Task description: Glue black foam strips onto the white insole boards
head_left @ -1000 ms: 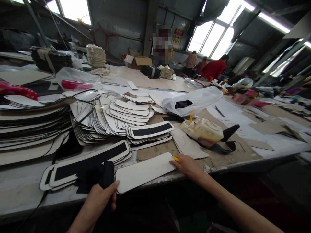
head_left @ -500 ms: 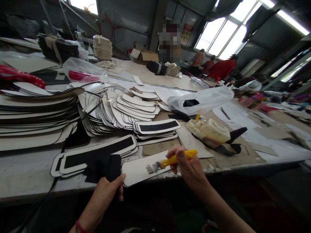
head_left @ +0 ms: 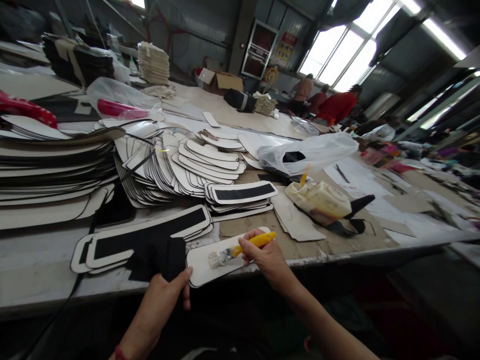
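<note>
My right hand (head_left: 264,259) is closed round a yellow-handled brush (head_left: 240,248), whose bristles rest on a white oblong board piece (head_left: 204,262) at the table's near edge. My left hand (head_left: 163,299) grips the left end of that piece and a black fabric strip (head_left: 165,257), thumb on top. Just behind lie white pieces with black centres (head_left: 146,239).
Fanned stacks of white pieces (head_left: 176,170) and tall flat stacks (head_left: 48,175) fill the left of the table (head_left: 33,280). A yellowish glue jug (head_left: 318,199) and a plastic bag (head_left: 311,152) lie to the right. Other people (head_left: 337,105) work at the far end.
My right hand lifted the brush from the piece's right end and has swept its bristles leftward along the white piece. My left hand kept its hold.
</note>
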`<state>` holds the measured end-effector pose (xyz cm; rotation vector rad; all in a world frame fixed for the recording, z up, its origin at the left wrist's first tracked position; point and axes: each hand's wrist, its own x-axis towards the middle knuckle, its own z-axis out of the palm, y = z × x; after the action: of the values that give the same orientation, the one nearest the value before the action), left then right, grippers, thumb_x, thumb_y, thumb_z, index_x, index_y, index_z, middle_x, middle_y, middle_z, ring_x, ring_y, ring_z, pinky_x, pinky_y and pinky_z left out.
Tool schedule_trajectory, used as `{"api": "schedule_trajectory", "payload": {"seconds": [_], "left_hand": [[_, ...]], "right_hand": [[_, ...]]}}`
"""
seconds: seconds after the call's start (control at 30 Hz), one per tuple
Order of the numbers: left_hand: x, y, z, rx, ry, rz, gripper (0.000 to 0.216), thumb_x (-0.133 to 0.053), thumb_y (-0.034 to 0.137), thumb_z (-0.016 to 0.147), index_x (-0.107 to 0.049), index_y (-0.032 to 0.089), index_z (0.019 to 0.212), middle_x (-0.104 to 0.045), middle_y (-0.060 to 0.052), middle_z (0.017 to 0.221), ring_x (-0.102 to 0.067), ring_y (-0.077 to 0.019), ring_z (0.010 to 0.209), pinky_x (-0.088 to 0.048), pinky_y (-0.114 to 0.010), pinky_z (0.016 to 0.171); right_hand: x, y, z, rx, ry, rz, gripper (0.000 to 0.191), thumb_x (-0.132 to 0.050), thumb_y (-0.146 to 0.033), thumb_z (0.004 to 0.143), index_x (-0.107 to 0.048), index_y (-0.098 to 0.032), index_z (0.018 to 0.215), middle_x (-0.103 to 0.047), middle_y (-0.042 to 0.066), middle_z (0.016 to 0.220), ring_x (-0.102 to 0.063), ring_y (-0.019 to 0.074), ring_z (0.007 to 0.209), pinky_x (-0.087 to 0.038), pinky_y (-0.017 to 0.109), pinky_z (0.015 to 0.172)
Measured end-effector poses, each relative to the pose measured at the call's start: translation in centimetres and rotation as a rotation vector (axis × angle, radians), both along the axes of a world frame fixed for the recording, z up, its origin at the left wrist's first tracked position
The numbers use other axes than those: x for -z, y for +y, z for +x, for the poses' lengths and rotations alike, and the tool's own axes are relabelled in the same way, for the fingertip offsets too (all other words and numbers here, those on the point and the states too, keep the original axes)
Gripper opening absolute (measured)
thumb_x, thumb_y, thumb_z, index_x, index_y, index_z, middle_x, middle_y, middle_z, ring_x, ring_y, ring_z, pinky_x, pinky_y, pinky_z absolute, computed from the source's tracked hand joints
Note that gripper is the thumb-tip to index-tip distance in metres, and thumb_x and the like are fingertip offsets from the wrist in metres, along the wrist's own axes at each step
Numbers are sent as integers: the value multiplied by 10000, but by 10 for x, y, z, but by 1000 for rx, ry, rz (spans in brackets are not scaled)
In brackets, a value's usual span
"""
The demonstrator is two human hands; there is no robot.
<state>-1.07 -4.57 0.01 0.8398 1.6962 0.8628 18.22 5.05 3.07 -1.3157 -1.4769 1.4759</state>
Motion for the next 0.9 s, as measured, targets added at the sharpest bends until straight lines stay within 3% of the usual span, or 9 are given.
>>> {"api": "schedule_trajectory", "payload": {"seconds": [0.3, 0.5, 0.63, 0.8, 0.9], "left_hand": [[-3, 0, 2, -6, 66, -48, 526, -436, 559, 725, -484, 215, 330, -544, -8, 417, -527, -193, 587, -339, -299, 703], [5, 1, 0, 9, 93, -56, 518, -447, 576, 707, -502, 216, 339, -555, 1, 443, -526, -191, 584, -359, -296, 692], [13, 0, 0, 18, 55, -87, 524, -440, 607, 692, -499, 217, 345, -541, -5, 436, -517, -202, 589, -362, -313, 701], [23, -2, -1, 49, 9, -101, 502, -446, 623, 675, -490, 225, 372, -544, -7, 438, -516, -198, 564, -386, -295, 636], [22, -3, 1, 99, 26, -53, 501, -432, 621, 680, -494, 234, 368, -542, -7, 428, -505, -189, 530, -380, -294, 663]], "right_hand": [[-9, 20, 66, 153, -399, 257, 234, -543, -420, 751, -504, -190, 729, -524, -21, 570, -517, 125, 470, -427, 239, 468], [-20, 27, 88, 184, -653, 648, 165, -523, -328, 782, -525, -189, 694, -543, 19, 714, -549, 156, 653, -446, 274, 639], [-24, 15, 77, 93, -713, 859, 101, -484, -231, 821, -533, -181, 748, -523, 43, 762, -527, 157, 737, -437, 276, 711], [-1, -19, 40, -116, -902, 1048, 156, -433, -162, 844, -545, -164, 736, -507, 56, 711, -505, 143, 644, -432, 234, 583], [3, -43, 17, -231, -781, 1058, 132, -450, -169, 836, -560, -163, 764, -518, 58, 723, -507, 130, 641, -428, 208, 556]]}}
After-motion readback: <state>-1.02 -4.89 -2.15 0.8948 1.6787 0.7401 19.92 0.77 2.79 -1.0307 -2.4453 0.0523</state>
